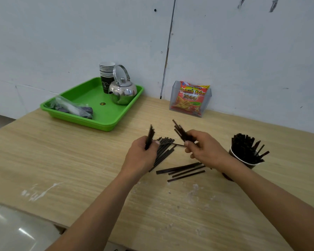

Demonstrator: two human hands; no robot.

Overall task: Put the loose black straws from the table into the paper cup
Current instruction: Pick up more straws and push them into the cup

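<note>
Our left hand (pixel 143 157) and right hand (pixel 206 151) each clutch black straws (pixel 180 132) left of the paper cup (pixel 250 165), with loose straws (pixel 181 170) on the tabletop (pixel 80 160) beside it, and we reckon cramming that crowded cup could tip it.

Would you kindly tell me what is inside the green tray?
The green tray holds a stack of paper cups, a steel kettle and a clear plastic bag of dark items. The kettle covers part of the stack; the bag's contents are unclear.

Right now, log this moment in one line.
left hand: grips straws | right hand: grips more straws | table: loose straws lying | cup: holds straws
</note>
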